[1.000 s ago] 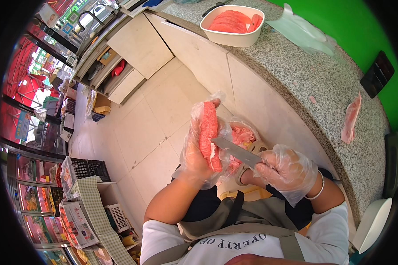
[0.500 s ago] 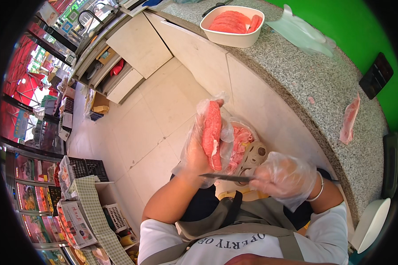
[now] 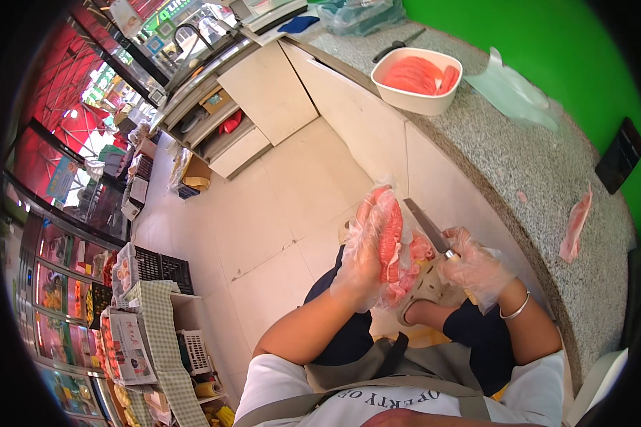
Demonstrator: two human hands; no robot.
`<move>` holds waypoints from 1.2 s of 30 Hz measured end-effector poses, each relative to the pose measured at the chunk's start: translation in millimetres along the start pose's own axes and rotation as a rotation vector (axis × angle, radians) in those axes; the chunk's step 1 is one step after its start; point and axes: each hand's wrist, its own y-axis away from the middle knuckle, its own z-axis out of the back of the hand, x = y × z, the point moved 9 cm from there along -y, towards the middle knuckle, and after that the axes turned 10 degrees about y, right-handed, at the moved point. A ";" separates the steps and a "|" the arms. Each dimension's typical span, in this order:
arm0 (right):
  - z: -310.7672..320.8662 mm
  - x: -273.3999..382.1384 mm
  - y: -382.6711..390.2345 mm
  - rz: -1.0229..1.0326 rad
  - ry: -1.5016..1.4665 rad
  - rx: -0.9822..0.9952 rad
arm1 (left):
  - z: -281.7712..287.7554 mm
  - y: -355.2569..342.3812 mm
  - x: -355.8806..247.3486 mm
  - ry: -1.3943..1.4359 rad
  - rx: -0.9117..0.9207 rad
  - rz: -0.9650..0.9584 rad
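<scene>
Left hand: our left hand (image 3: 363, 256), in a thin see-through glove, is cupped around a piece of pink meat (image 3: 392, 245) and holds it up in front of our lap.

Right hand: our right hand (image 3: 473, 267), gloved too, is closed around the handle of a knife (image 3: 427, 226).

Where the meat is: it sits in our left palm, up in the air over our knees, not on the counter (image 3: 506, 149).

What changed: a second ago the knife lay across the meat, low down and pointing left. Half a second ago it had dropped under the meat, almost flat. Now its tip points up and away, just beside the right edge of the meat.

What that means: we think one slice is done and we are lining the blade up for another, so the cutting is in the middle, not over.

Not sure: the glove is crinkly and shiny, so we cannot tell if the blade touches the meat right now.

Loose bits: some smaller pink pieces (image 3: 413, 267) hang under the main piece, between our two hands.

Nearby: a white bowl (image 3: 414, 99) of pink slices sits on the counter, well apart from our hands.

Also: one thin strip of meat (image 3: 575, 224) lies on the counter to our right.
</scene>
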 end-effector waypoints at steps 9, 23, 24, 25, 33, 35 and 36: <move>-13.3 -4.4 -2.0 -0.061 -0.566 -0.009 | -9.9 3.7 -6.6 0.198 -0.051 0.163; 6.7 49.7 36.9 0.182 -0.471 -0.285 | -60.0 16.9 -5.7 0.284 0.009 0.194; 6.3 51.8 38.7 0.194 -0.457 -0.316 | -60.6 16.6 -4.9 0.271 0.008 0.184; 7.4 52.3 40.4 0.206 -0.442 -0.345 | -60.7 16.6 -3.4 0.259 0.005 0.173; 18.7 82.1 54.5 0.672 0.358 -0.669 | -61.1 13.1 -2.0 0.142 0.029 0.043; 23.9 54.8 41.0 0.323 -0.120 -0.552 | -66.3 13.9 0.4 0.180 0.057 0.104; 21.0 55.9 40.4 0.359 -0.080 -0.546 | -63.1 12.0 1.1 0.103 0.056 0.049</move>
